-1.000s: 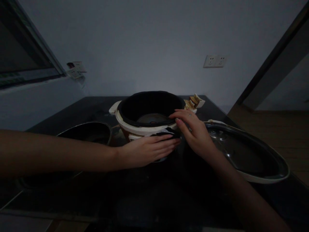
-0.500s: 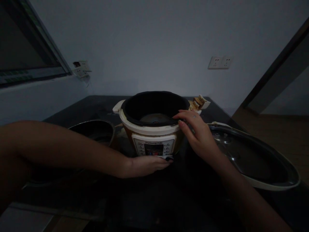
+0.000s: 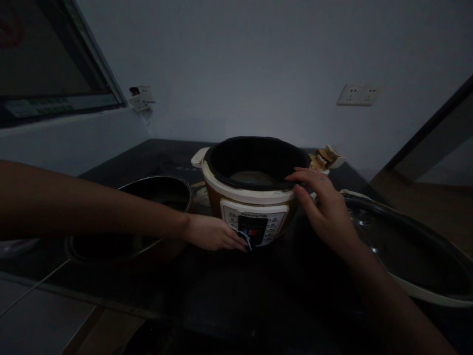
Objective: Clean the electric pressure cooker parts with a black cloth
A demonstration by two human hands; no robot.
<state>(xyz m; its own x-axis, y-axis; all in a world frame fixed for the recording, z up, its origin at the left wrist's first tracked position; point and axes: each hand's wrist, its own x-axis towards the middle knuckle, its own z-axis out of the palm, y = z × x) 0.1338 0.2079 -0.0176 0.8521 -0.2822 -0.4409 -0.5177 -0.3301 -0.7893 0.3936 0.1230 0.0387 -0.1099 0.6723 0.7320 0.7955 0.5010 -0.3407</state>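
Note:
An electric pressure cooker [image 3: 254,198] with a white rim and brownish body stands lidless in the middle of the dark table. My left hand [image 3: 214,232] is closed on a small cloth [image 3: 246,239], only partly visible, at the lower part of the control panel [image 3: 274,224]. On the cooker's right side, my right hand [image 3: 325,201] grips the rim, fingers over the edge and thumb outside. Beneath my left forearm sits a dark round pot [image 3: 189,190], partly hidden by the arm.
The cooker's lid [image 3: 417,256] lies underside up at the right. A stained hinge part [image 3: 325,158] juts out behind the cooker's right side. Wall sockets [image 3: 357,94] are on the back wall, and a window [image 3: 55,54] is at the left.
My left hand has moved from the panel's bottom edge up and left, onto its lower left part. My right hand keeps hold of the rim. The whole view has shifted slightly.

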